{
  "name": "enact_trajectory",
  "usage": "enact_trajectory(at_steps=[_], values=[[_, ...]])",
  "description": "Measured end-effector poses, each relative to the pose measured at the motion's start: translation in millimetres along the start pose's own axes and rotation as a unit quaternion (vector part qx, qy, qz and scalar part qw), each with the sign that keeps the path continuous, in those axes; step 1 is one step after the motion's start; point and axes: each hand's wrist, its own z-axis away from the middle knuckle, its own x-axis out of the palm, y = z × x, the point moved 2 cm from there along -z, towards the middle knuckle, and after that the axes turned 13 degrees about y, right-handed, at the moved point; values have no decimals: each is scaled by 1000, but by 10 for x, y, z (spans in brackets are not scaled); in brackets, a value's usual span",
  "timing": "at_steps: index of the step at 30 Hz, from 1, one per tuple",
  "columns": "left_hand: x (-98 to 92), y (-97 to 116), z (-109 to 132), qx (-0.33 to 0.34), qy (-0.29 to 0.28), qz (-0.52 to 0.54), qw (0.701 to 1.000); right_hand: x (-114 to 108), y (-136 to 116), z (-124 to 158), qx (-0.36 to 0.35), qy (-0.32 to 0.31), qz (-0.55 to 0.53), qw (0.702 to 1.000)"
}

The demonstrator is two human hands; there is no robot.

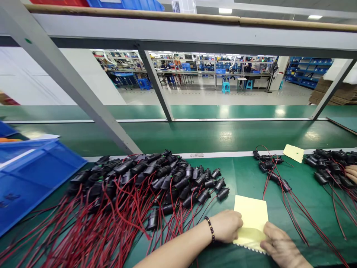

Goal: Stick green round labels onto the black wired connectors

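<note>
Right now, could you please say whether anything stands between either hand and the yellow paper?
Nothing visible does: the left hand and right hand hold the yellow paper at opposite edges. The big pile of black parts lies to its left.

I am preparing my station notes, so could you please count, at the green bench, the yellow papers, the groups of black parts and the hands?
Yellow papers: 2 (held paper, lying paper)
Black-part groups: 3 (left group, middle group, right group)
Hands: 3 (left hand, right hand, another person's hand)
Total: 8
</note>
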Motion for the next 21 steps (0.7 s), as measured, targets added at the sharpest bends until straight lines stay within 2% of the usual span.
enact_trajectory(at_steps=[5,14,18,21], values=[[-14,28,1,5,4,-10,1000,-74,-22,-19,6,-22,-18,1000],[31,3,19,14,18,-12,1000,-60,-26,-9,14,-4,-14,1000],[73,4,31,-1,18,-15,1000,-11,7,-17,4,-5,3,1000],[63,26,99,-38,50,-10,998,36,33,-20,1,-3,17,1000]])
